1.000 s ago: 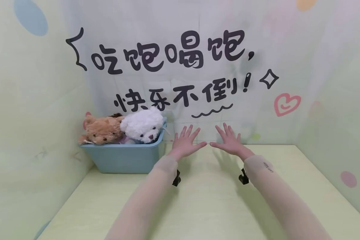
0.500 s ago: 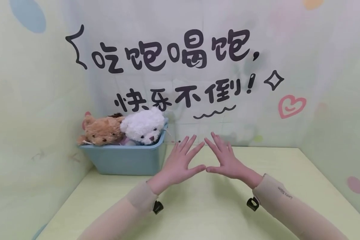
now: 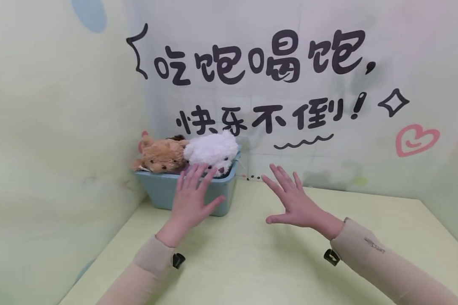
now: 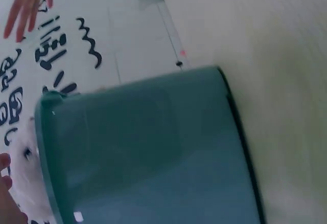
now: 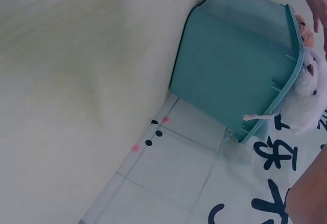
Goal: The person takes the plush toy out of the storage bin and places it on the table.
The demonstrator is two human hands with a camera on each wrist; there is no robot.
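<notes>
My left hand [image 3: 192, 199] hovers in front of the blue bin [image 3: 152, 190], fingers spread, its fingertips overlapping the rim and the white teddy bear [image 3: 211, 148] in the head view. Beside that bear a brown teddy bear [image 3: 162, 154] pokes out of the bin. My right hand [image 3: 295, 203] is held over the table to the right of the bin, fingers spread and thumb apart, holding nothing. In the left wrist view the bin's side [image 4: 148, 147] fills much of the picture. The right wrist view shows the bin [image 5: 235, 60] with the white bear [image 5: 304, 96] at its rim.
The pale yellow table [image 3: 244, 262] runs back to a printed cloth wall [image 3: 252, 93] with black lettering and a pink heart. A pale side wall [image 3: 61, 127] stands close by the bin on the left. A dark brown tuft [image 3: 177, 137] shows behind the bears.
My hands were together near the back of the table, thumbs almost meeting. They came nearer, then the left hand moved left to the bin. The head view has turned left.
</notes>
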